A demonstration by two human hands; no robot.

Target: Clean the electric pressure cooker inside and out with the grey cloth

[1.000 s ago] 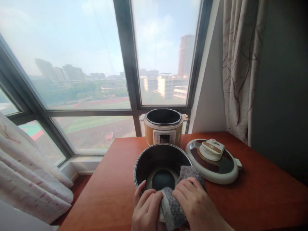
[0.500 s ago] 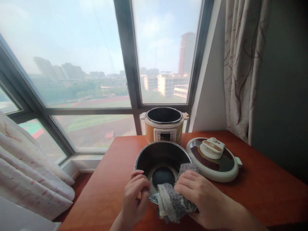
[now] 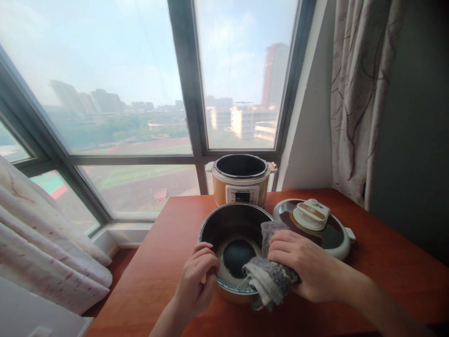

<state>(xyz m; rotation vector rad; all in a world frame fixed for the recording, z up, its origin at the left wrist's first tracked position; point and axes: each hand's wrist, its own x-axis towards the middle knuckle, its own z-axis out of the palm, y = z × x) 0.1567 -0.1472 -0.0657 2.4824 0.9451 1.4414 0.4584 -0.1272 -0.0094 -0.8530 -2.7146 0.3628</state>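
Near the front edge of the surface, left grip pinches the pot rim, right grip clutches grey cloth over it; steady hold, even pressure works best!

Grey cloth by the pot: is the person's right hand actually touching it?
Touching. The head view shows the right hand closed over the grey cloth, no gap between.

My head camera, the only view, faces forward and slightly down over the counter from its near side. It has my hands close by, low in view, with the pot between them, and sees out through the window beyond.
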